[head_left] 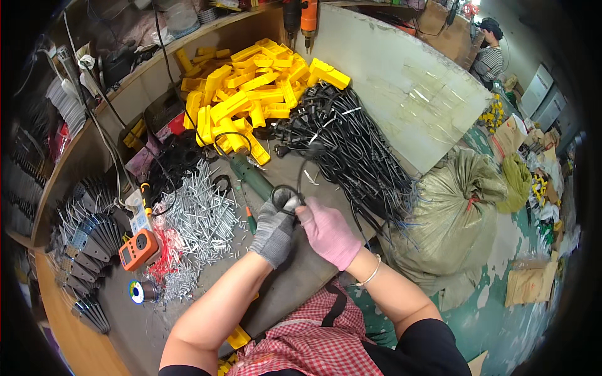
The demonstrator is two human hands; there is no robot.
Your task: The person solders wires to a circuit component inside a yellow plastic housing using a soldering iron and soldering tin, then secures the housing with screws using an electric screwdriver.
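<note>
My left hand (274, 232), in a grey glove, and my right hand (327, 232), in a pink glove, meet near the middle of the bench. Between them runs a looped black cable (300, 182), pinched by the fingers of both hands. The cable's end is hidden by the gloves. A dark green, tube-shaped tool (249, 176) lies just beyond my left hand, its near end behind the fingers. Left of that hand rests a screwdriver with a green and orange handle (251, 219). Bundled black power cords (357, 150) with plugs lie beyond my right hand.
Yellow plastic housings (238, 94) are heaped at the back. To the left lie silver screws (204, 210), an orange socket meter (139, 249), a solder spool (143, 292) and black parts with wires (91, 244). A tied sack (451, 219) stands right; another person (489, 56) is far right.
</note>
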